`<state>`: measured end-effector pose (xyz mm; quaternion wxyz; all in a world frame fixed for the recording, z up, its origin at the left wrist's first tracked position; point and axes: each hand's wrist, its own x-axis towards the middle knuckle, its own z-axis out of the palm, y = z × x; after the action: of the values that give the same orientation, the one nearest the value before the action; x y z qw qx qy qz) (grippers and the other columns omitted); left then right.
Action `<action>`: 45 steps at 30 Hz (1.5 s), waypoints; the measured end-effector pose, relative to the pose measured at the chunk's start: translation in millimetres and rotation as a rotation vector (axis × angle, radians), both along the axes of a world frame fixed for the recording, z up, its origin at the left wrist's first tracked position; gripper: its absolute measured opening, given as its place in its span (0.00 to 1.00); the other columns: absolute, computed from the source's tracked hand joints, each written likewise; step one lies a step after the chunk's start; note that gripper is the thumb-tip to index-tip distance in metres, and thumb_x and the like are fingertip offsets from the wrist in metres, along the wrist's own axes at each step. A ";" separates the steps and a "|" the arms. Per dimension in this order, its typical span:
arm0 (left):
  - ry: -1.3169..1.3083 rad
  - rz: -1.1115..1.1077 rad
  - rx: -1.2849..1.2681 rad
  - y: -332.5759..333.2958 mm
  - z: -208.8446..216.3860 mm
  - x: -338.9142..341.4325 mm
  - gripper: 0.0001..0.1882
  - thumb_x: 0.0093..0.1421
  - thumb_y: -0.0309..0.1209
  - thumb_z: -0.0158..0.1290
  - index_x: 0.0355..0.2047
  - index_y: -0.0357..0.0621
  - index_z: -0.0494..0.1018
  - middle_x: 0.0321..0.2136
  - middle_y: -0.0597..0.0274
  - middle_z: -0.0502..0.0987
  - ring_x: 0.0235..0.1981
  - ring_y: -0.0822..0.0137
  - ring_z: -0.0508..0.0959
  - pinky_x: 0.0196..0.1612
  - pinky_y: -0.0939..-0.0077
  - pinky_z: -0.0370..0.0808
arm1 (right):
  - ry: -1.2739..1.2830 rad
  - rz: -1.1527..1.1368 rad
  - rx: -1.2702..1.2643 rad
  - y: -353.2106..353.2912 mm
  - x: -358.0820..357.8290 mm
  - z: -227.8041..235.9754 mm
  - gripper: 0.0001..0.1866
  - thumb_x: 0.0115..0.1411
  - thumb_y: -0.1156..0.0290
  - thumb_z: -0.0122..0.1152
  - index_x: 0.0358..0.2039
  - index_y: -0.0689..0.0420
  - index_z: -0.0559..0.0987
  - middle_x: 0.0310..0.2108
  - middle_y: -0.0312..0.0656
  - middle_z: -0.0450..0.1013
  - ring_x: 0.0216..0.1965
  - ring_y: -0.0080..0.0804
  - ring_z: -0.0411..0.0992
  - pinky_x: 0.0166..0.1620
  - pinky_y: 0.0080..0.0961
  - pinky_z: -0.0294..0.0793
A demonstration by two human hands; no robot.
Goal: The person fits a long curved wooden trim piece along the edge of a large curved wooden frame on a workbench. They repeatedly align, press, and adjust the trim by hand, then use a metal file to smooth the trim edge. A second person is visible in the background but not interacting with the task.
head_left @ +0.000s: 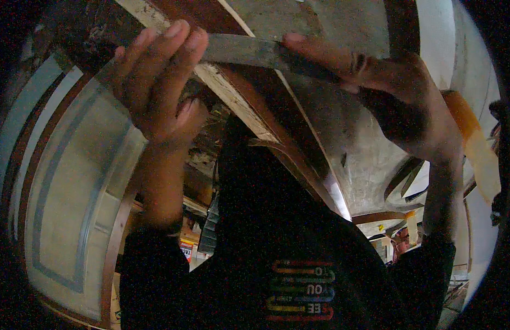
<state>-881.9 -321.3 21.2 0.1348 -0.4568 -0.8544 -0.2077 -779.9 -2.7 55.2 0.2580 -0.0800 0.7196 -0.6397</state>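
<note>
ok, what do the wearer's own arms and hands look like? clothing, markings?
Left hand and right hand: no gloves. Forearms bare up to black sleeves: left sleeve, right sleeve. They match the black shirt, which has a multicoloured striped chest print with lettering, upside down in this view. Too dim and blurred to rule out rings.

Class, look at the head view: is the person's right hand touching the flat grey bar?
Touching. The head view shows the right hand closed around the dark end of the flat grey bar, with one digit lying along it.
</note>
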 end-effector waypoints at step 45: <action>-0.221 -0.010 0.084 -15.9 1.8 53.5 0.16 0.60 0.40 0.67 0.46 0.56 0.77 0.50 0.66 0.80 0.53 0.60 0.75 0.60 0.61 0.70 | 0.067 -0.076 -0.084 -28.5 11.4 9.8 0.22 0.63 0.86 0.54 0.57 0.57 0.78 0.49 0.58 0.79 0.34 0.35 0.80 0.42 0.27 0.77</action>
<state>-828.5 -337.2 23.0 0.0574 -0.4295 -0.8523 -0.2931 -768.4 -31.2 65.0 0.2056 -0.0846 0.7027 -0.6758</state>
